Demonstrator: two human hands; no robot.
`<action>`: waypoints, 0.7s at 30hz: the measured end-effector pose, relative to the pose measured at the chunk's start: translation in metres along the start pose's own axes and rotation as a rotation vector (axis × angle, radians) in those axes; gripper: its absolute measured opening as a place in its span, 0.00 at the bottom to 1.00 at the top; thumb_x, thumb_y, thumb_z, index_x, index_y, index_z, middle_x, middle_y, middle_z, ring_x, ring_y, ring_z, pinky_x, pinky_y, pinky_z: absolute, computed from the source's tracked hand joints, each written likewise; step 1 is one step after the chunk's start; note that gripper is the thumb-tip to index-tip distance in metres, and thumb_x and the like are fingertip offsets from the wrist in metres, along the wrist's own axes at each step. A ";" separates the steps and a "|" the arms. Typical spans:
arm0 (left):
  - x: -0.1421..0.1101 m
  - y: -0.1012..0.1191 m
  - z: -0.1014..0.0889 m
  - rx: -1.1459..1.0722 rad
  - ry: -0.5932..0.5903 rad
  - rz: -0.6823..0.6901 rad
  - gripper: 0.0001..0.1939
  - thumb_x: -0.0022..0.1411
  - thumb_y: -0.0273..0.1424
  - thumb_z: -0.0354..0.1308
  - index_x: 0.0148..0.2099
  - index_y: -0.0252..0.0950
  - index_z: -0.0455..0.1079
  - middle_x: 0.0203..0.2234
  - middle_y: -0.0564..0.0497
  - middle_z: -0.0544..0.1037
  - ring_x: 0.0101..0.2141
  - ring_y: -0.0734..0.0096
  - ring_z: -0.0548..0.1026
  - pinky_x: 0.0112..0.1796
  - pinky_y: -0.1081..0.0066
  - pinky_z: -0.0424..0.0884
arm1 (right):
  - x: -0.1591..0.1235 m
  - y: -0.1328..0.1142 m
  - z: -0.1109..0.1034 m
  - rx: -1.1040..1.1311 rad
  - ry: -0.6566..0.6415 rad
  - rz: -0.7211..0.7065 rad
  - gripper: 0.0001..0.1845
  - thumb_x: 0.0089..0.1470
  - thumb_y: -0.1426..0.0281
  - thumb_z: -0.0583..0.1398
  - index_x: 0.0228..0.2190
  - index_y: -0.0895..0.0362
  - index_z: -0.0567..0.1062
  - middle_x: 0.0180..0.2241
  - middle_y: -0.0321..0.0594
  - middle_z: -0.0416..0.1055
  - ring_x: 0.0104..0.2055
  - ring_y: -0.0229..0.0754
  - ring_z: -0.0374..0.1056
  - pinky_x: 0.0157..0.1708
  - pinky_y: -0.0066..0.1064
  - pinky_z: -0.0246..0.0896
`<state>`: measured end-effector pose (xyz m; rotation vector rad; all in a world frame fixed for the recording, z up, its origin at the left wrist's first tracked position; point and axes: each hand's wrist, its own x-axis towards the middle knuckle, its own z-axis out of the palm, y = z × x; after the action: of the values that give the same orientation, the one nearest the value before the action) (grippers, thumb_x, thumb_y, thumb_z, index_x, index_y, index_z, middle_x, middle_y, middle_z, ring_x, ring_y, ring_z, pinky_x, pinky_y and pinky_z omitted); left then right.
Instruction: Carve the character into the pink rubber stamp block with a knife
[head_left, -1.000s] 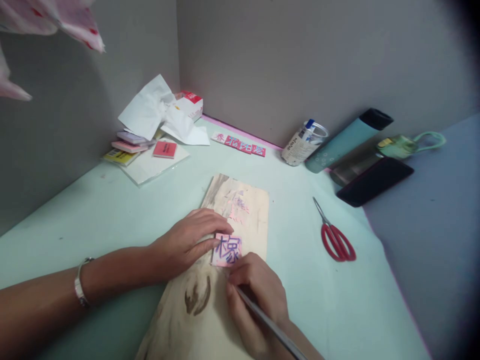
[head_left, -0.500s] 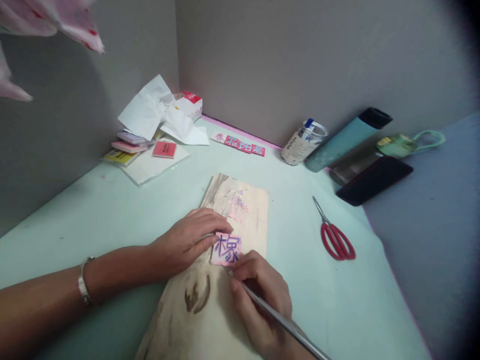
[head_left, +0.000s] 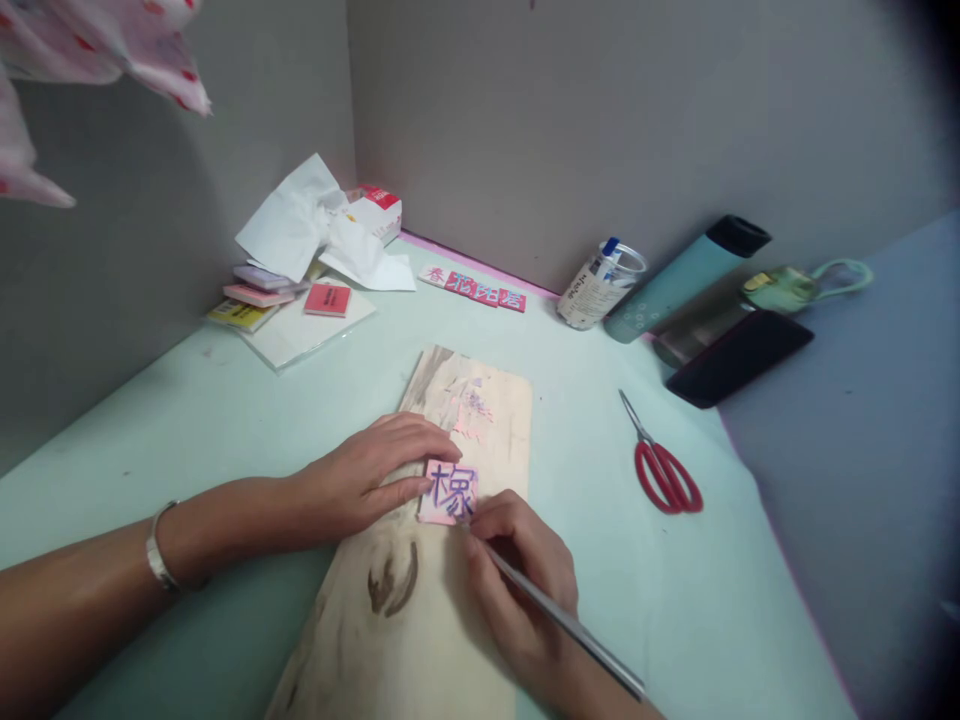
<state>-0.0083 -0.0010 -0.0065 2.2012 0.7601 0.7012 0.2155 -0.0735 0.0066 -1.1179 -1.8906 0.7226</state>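
Note:
A pink square with a purple Chinese character lies on a pale wooden board. My left hand rests flat on the board, fingers stretched out; its thumb and index fingertips touch the square's left and upper edges. Pinched in my right hand is a slim silver craft knife, held like a pen. Its tip meets the square's lower right corner, partly hidden by my fingers. Pink and purple shavings are scattered on the board above the square.
Red-handled scissors lie at the right. Behind them are a black phone, a teal bottle and a can with a blue-capped pen. Lettered pink pieces line the wall. Papers and small blocks sit back left.
My right hand and the craft knife have shifted slightly, bringing the tip up to the square's lower right corner. My left hand stays by the square. The whole view has moved a little.

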 end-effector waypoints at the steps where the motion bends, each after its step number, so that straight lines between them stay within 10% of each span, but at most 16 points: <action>1: 0.000 0.000 0.000 0.002 0.006 0.002 0.14 0.73 0.29 0.51 0.58 0.39 0.68 0.53 0.47 0.76 0.56 0.60 0.69 0.60 0.60 0.61 | 0.000 0.000 0.000 -0.002 0.002 -0.002 0.07 0.61 0.75 0.57 0.31 0.54 0.68 0.28 0.37 0.69 0.27 0.39 0.64 0.26 0.31 0.59; 21: 0.000 0.000 0.003 -0.026 0.014 0.010 0.14 0.74 0.29 0.50 0.58 0.38 0.67 0.53 0.48 0.75 0.56 0.62 0.68 0.60 0.62 0.59 | 0.003 -0.001 -0.002 -0.006 -0.069 -0.094 0.09 0.61 0.80 0.55 0.35 0.54 0.69 0.32 0.39 0.71 0.34 0.41 0.68 0.33 0.32 0.62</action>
<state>-0.0065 -0.0024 -0.0080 2.1798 0.7433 0.7286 0.2158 -0.0707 0.0094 -1.0118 -1.9902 0.7112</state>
